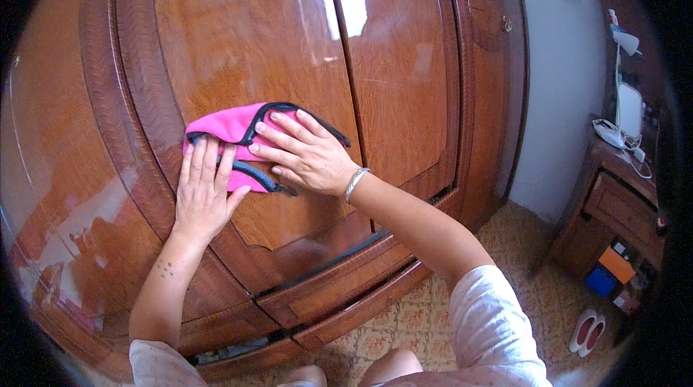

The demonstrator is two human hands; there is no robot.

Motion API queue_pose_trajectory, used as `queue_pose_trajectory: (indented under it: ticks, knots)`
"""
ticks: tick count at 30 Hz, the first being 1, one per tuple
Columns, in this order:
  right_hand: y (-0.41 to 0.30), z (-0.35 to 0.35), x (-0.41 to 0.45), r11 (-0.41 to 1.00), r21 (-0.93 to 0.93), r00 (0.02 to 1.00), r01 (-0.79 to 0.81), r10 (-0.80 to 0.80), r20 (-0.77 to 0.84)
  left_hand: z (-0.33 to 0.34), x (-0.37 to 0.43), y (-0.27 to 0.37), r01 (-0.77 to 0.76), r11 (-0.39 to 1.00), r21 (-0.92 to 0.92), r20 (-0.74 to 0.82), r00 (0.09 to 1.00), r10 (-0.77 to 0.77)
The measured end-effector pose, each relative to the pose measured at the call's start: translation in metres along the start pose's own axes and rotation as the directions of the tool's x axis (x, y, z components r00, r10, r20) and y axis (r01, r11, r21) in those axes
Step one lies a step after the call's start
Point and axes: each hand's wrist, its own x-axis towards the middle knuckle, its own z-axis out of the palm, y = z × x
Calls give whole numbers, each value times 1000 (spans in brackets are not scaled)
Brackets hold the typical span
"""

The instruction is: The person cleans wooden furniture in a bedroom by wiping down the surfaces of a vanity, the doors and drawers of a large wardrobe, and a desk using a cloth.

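Observation:
A pink cloth [224, 123] with dark edging lies folded and bunched against the glossy wooden door [238, 62] of a wardrobe. My right hand [314, 158] presses flat on the cloth's upper right part, fingers spread, with a silver bracelet [355, 184] at the wrist. Lower and to the left, my left hand [204, 195] holds the cloth to the wood. Its fingertips are at a dark-edged fold, and its thumb points to the right beside a lower flap. Part of the cloth is hidden under both hands.
Right of the dark seam is a second door panel [400, 89]. Drawers [335, 300] run along the wardrobe's base above a patterned tile floor [400, 322]. At the right, a wooden desk [617, 192] bears a white lamp [607, 132]; a pair of shoes [587, 333] lies below.

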Motion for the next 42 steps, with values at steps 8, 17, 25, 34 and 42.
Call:
queue_pose_trajectory:
  ticks: [8, 17, 25, 34, 42]
  knots:
    - [0, 2, -1, 999, -7, 999, -34, 34, 13, -1, 6, 0, -6, 1000, -22, -22, 1000, 6]
    - [-16, -6, 0, 989, 27, 987, -146, 143, 73, -3, 14, -6, -79, 994, -75, 14, 997, 80]
    - [95, -43, 77, 880, -297, 913, -371, 288, -289, -1, 213, -43, -166, 980, 112, -338, 921, 195]
    - [53, -9, -24, 837, -165, 850, -523, 495, -181, 19, 196, 6, -529, 848, 16, -60, 847, 529]
    - [84, -21, -55, 739, -88, 726, -668, 621, -297, 30, 268, 45, -520, 851, 70, -65, 849, 524]
